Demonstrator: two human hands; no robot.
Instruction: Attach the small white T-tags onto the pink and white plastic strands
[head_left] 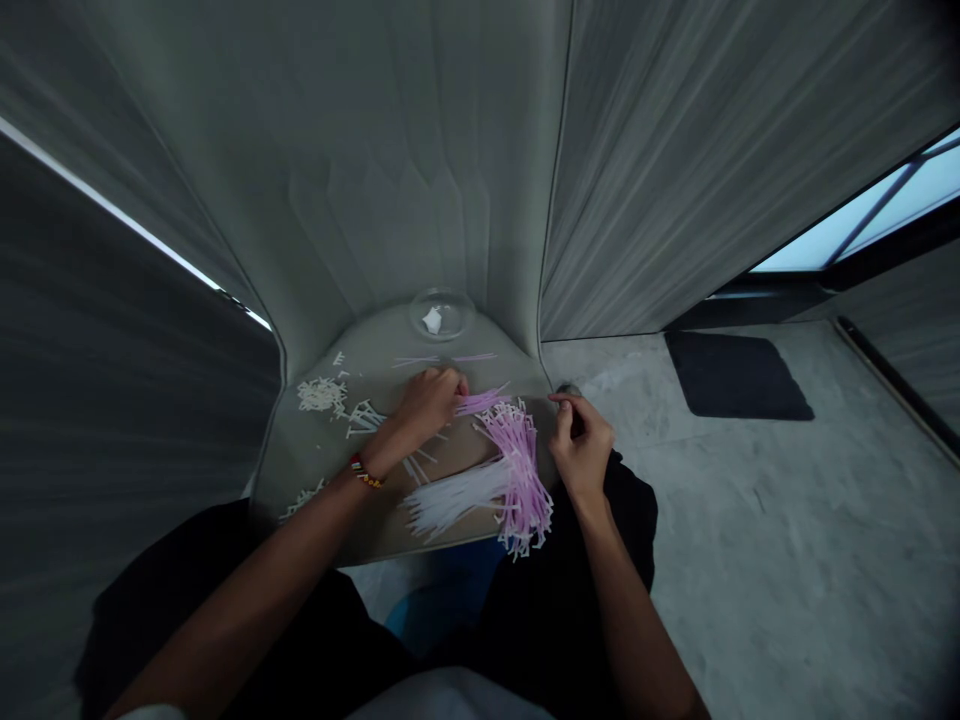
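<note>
My left hand (433, 402) is curled over the chair seat, its fingertips closed on the left end of a small bunch of thin pink sticks (484, 401). Beyond the seat's right edge, my right hand (582, 440) is pinched, thumb against forefinger; whatever it holds is too small to make out. Between the hands lies a thick pile of pink sticks with pale tips (523, 475), across the end of a bundle of white sticks (454, 496). Pale sticks with wider ends (366, 417) lie left of my left wrist, partly hidden by the arm.
Small cream pieces are heaped at the seat's left (321, 394), with more near its front-left edge (303, 498). A clear round dish (442, 315) holding something white stands by the backrest (420, 200). A dark mat (735, 375) lies on the floor.
</note>
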